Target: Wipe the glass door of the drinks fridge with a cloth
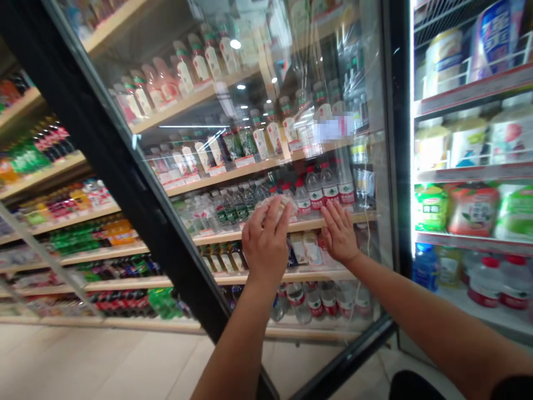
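My left hand (265,244) presses a crumpled whitish cloth or paper wad (278,204) against the glass door (258,83) of a drinks fridge, with its fingers closed over the wad. Just to its right, my right hand (339,232) lies flat on the same pane with fingers stretched upward, holding nothing. Both forearms reach in from the lower right. Behind the glass, rows of water bottles (322,186) with red caps stand on wooden shelves.
The door's black frame (125,166) runs diagonally from upper left to bottom centre. The lit fridge interior (470,211) at the right holds cartons, jars and bottles on white shelves. Store shelves (62,233) of soft drinks fill the left. Pale floor tiles lie below.
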### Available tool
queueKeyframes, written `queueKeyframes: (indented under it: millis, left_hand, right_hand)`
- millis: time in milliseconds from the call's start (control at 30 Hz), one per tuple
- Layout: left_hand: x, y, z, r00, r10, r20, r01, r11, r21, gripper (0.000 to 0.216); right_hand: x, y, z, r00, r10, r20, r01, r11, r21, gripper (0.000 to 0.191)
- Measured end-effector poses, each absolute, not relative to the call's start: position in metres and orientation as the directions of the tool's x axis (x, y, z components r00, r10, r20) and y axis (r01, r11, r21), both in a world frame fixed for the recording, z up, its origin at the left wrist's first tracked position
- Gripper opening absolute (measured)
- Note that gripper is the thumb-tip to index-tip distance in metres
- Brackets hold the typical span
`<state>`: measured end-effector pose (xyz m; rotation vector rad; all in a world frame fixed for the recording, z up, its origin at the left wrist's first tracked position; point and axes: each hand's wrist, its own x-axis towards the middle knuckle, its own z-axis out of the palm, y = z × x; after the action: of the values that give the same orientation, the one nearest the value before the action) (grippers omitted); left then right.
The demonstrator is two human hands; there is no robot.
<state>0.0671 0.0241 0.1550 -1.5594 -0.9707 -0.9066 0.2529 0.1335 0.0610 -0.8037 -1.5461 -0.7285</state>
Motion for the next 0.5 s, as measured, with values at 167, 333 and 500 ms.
queueKeyframes:
  millis: [167,333,500]
  left_hand:
    - [0.070,0.016,0.110,0.431,0.210,0.878,0.898,-0.200,-0.393,0.046]
    - [0.063,0.015,0.086,0.569,0.214,0.794,0.812,-0.300,-0.500,0.039]
    - [0.054,0.010,0.113,0.387,0.165,0.907,0.918,-0.164,-0.361,0.044]
  right_hand:
    - [0.253,0.134,0.061,-0.085,0.081,0.993,0.823,0.568,0.024,0.065]
    - [0.253,0.134,0.062,-0.089,0.064,0.994,0.826,0.562,0.037,0.065]
    - [0.253,0.133,0.061,-0.088,0.078,0.993,0.823,0.567,0.028,0.065]
